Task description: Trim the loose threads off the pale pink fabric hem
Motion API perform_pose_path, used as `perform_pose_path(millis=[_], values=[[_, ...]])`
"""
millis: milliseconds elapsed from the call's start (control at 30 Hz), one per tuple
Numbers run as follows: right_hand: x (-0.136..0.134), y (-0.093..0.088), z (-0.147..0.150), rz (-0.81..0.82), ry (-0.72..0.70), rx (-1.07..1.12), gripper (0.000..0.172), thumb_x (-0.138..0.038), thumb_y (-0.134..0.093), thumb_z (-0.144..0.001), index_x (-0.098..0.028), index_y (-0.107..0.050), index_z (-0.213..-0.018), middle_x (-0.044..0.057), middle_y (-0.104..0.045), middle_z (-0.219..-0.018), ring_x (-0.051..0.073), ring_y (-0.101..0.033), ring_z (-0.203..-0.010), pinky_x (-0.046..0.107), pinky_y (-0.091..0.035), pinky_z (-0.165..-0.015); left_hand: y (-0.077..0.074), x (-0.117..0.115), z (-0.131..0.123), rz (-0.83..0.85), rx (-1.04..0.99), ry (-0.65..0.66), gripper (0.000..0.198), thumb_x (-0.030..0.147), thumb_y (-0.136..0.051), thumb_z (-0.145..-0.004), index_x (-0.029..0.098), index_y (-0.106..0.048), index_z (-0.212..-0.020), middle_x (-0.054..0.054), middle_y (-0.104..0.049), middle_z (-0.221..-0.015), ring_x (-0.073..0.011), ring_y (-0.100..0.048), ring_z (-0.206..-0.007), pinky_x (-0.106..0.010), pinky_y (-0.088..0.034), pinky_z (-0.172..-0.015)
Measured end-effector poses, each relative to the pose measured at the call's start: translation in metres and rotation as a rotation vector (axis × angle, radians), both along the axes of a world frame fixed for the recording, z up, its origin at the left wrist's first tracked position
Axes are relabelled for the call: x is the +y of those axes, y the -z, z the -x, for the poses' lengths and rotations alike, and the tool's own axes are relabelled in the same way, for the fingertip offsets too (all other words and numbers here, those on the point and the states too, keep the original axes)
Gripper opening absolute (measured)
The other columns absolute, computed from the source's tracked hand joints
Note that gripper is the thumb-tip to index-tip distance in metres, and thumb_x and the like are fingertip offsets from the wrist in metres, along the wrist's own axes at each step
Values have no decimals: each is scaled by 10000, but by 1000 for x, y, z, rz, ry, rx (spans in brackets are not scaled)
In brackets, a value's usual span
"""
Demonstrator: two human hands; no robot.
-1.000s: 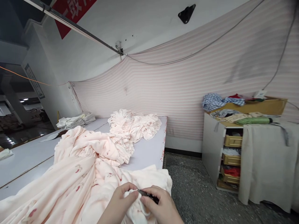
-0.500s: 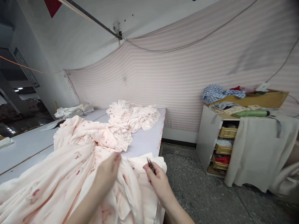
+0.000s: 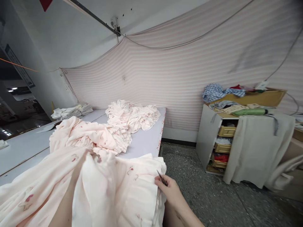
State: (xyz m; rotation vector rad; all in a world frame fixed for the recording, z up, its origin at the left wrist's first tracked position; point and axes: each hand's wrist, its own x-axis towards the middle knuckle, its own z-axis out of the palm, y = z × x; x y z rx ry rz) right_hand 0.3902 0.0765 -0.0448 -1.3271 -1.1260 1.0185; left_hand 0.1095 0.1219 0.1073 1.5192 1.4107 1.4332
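Note:
Pale pink fabric [image 3: 132, 189] with small printed figures and a ruffled edge lies in layers at the table's near end. My left hand [image 3: 94, 155] is largely covered by a raised fold of this fabric [image 3: 97, 189], which drapes over the wrist; its fingers are hidden. At the ruffled right edge, my right hand [image 3: 169, 187] is closed around small dark thread snips [image 3: 162, 178], the pointed blades sticking up past the fingers. Its thumb and fingertips are at the fabric's edge; whether they also pinch it I cannot tell.
More pink ruffled fabric [image 3: 132, 115] is heaped farther along the table [image 3: 144, 145]. Folded white cloths [image 3: 71, 112] are stacked at the far left. Right of the table, across grey floor [image 3: 180, 157], stands a cabinet [image 3: 205, 138] with yellow drawers and cloths on top.
My left hand has moved left and gone behind a lifted fold of the pink fabric. My right hand, with the snips, has shifted slightly right and down to the ruffled edge. The view has turned slightly.

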Motion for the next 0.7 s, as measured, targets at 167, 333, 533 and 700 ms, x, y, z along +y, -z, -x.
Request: perform_pose_path(millis=[167,333,533,700], values=[[0,-8,27,-36,-9,75,252,-396,-604,-763,-150,-656,-784,33,-694,-706,206,-620,-707,274,-465,-666,38,-16,-79,118,521,407,269,435,-708,-708,174,-724,-766,-12,-732,-720,-212,-683,-734,-330,-506,-718],[-1,-2,-17,-10,138,9,409,-551,-499,-805,-172,-645,-862,40,-690,-669,230,-644,-715,291,-483,-645,73,-23,-121,106,932,428,186,186,-577,-716,151,-741,-797,-165,-737,-785,-372,-662,-801,-447,-451,-720],[0,5,-97,10,348,-163,464,-511,-571,-739,-195,-691,-1057,167,-546,-1323,328,-618,-969,401,-474,-733,77,-19,-110,92,1060,416,304,169,-387,-859,201,-687,-899,-92,-729,-891,-253,-655,-881,-359,-464,-781],[29,6,-51,-69,141,-68,399,-401,-626,-734,-181,-707,-1056,68,-745,-936,249,-665,-909,343,-484,-840,94,-20,-114,33,1161,408,301,210,-361,-881,185,-661,-887,-97,-710,-854,-261,-649,-858,-372,-479,-766]])
